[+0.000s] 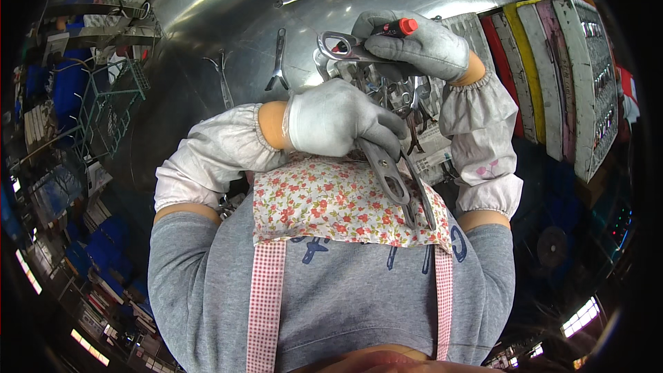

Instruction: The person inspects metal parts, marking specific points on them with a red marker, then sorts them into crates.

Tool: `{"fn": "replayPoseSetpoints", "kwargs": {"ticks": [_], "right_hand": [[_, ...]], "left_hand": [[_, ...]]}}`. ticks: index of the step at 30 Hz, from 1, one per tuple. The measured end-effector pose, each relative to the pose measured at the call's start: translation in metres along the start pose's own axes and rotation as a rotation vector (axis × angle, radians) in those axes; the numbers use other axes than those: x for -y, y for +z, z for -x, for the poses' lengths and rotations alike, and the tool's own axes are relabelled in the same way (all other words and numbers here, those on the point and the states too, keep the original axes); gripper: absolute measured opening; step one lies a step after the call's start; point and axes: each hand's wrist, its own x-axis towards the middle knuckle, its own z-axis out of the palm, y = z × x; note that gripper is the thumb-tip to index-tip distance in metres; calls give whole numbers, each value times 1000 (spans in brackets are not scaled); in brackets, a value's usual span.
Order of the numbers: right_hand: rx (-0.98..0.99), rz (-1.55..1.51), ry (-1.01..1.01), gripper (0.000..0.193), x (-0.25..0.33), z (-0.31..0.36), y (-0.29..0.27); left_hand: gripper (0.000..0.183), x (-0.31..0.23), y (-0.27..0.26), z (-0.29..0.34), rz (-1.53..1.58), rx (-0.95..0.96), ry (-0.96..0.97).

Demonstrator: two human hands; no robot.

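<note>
The left hand [338,121] grips metal handles [373,156] slanting bodyward below it; the right hand [418,45] holds a marker [391,28] and metal piece [359,52], ring end leftward.

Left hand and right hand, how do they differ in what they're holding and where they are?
The left hand grips flat metal pieces; the right hand holds a red-ended black marker and a looped metal piece.
The left hand sits lower in the picture, by the floral apron; the right hand sits higher.
Both wear pale gloves and hold metal.
</note>
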Motion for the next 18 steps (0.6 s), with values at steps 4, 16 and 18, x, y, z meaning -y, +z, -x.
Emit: {"fn": "replayPoseSetpoints", "kwargs": {"ticks": [4,16,18], "right_hand": [[41,3,23,28,-1,-4,1],[-215,-394,-219,34,-13,25,-23],[-366,-290,-162,41,-19,30,-32]], "left_hand": [[35,4,1,-1,-17,-60,39],[30,10,-10,13,4,-151,35],[28,15,-13,20,-2,-196,26]]}}
